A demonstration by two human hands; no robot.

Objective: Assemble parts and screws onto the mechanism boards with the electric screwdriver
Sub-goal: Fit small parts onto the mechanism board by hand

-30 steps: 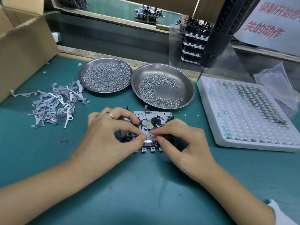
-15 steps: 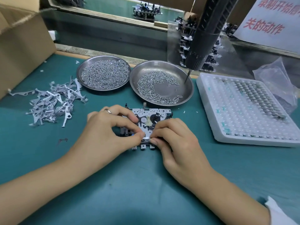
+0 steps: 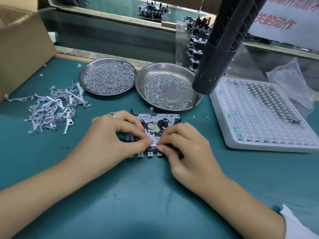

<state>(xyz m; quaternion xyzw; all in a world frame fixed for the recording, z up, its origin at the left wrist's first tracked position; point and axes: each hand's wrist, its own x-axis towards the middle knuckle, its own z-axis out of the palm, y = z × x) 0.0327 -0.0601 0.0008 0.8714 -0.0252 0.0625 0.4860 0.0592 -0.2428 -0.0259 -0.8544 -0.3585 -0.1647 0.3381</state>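
Metal mechanism board (image 3: 156, 120) lies flat on the green desk (image 3: 138, 195), near two screw dishes. My left hand (image 3: 110, 135) and right hand (image 3: 188, 152) both pinch a small part (image 3: 154, 145) at its near edge.

Two steel dishes (image 3: 168, 70) of screws, one mechanism board (image 3: 159, 118), one white tray (image 3: 222, 135), two hands (image 3: 110, 135).

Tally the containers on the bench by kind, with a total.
Steel dishes of screws: 2, left dish heaped, right dish part bare.
White tray of small parts: 1.
Cardboard box: 1.
Clear bag: 1.
Total: 5.
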